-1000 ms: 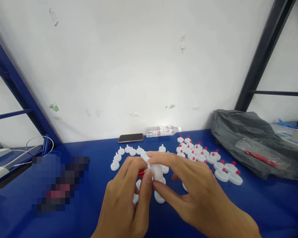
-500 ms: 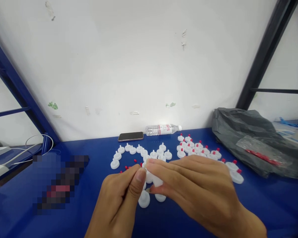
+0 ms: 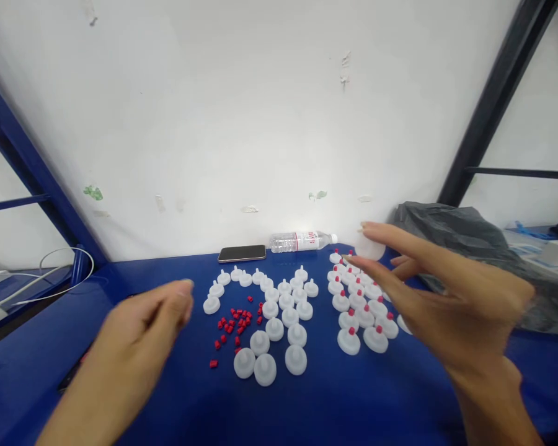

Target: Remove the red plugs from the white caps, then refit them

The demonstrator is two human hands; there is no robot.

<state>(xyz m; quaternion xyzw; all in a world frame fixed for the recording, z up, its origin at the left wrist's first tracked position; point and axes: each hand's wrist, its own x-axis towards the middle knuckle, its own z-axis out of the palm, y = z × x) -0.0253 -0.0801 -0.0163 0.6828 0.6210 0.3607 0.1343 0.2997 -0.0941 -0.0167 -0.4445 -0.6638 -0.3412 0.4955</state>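
Note:
My right hand (image 3: 439, 303) is raised over the right-hand group. A blurred white round nozzle cap (image 3: 369, 248) shows between its thumb and forefinger, against the wall; whether it has a red tip I cannot tell. My left hand (image 3: 144, 331) is closed over the table's left side, fingers curled and thumb against the forefinger; anything inside is hidden. Between the hands stand several white nozzle caps (image 3: 289, 317) with bare spouts. Small red tip caps (image 3: 229, 329) lie scattered left of them. Below my right hand are white nozzle caps with red tips (image 3: 348, 341).
A phone (image 3: 242, 253) and a clear plastic bottle (image 3: 288, 242) lie at the back of the blue table (image 3: 307, 412), by the wall. A dark plastic bag (image 3: 465, 229) is at the right. White cables (image 3: 32, 291) and a blue frame post (image 3: 41, 167) stand at the left.
My hands were together over the middle with a white piece between them. They have moved apart, the left to the left, the right to the right with a white nozzle cap.

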